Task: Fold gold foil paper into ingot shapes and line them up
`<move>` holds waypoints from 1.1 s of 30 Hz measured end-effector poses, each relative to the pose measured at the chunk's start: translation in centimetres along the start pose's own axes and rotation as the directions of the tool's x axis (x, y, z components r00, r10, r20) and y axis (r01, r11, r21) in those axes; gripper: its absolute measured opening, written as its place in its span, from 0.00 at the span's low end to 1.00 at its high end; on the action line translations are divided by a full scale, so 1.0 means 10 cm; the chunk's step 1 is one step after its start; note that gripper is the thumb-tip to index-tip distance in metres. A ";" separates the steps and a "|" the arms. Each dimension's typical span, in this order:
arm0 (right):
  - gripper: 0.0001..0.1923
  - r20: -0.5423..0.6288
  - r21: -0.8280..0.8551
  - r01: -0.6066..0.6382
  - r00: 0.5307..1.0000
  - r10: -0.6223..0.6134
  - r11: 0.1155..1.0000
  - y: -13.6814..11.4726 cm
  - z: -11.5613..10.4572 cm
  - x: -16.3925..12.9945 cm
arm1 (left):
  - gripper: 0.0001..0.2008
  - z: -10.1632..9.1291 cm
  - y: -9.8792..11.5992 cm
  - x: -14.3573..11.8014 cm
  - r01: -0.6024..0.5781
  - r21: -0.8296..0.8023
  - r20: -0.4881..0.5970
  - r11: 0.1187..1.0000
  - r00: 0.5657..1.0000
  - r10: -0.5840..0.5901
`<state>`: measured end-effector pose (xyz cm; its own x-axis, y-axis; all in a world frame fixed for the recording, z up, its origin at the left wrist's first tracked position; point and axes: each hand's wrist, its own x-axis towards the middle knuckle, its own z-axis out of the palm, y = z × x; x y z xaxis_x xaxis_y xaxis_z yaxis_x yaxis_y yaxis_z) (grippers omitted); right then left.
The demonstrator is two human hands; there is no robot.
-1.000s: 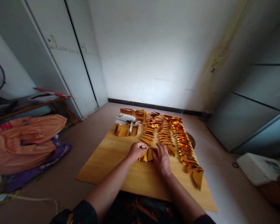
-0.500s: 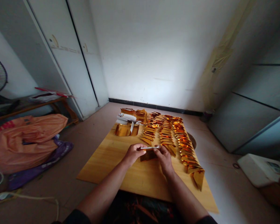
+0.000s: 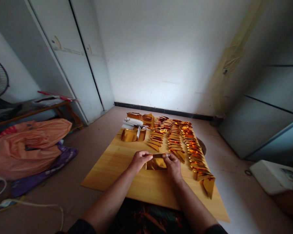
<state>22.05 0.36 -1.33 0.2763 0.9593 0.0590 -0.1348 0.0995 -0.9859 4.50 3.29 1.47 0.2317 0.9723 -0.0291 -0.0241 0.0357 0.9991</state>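
My left hand (image 3: 139,162) pinches the upper left edge of a small gold foil paper sheet (image 3: 156,163) between thumb and fingers. At the opposite end of that edge, my right hand (image 3: 173,166) is closed on the sheet, with a bit of white showing at its fingertips. The shiny gold face hangs toward me, just over the wooden board (image 3: 109,169). Beyond my hands stand rows of folded gold foil pieces (image 3: 194,157). A curved stack of gold sheets (image 3: 129,135) lies at the back left, beside white paper rolls or strips (image 3: 133,122).
An orange bag (image 3: 39,139) and a purple bag (image 3: 44,175) lie on the floor at left, near a white cable (image 3: 39,204). A white box (image 3: 271,177) stands at right. Behind the board are a wall and a tall cabinet (image 3: 78,58).
The white strip stretched between my hands no longer shows along its length. The gold sheet's face has turned toward me. Both hands stay in nearly the same place.
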 end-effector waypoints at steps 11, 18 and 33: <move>0.18 0.007 -0.042 -0.005 1.000 0.005 0.999 -0.04 0.01 -0.02 | 0.14 0.02 0.05 -0.03 0.000 0.020 -0.026 1.000 1.000 0.001; 0.18 0.023 -0.088 -0.053 0.998 0.056 0.995 -0.03 0.03 -0.03 | 0.15 0.01 -0.04 0.01 -0.019 0.097 -0.031 0.995 0.999 0.022; 0.10 0.252 -0.935 0.274 0.960 -0.121 0.227 -0.19 0.12 -0.05 | 0.05 0.08 -0.18 0.04 -0.134 0.912 0.036 0.387 0.968 0.250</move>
<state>21.06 -0.03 0.70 0.0423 0.9755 0.2158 0.9344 0.0378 -0.3541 5.43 3.45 -0.33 0.2531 0.9414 0.2228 0.8466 -0.3270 0.4199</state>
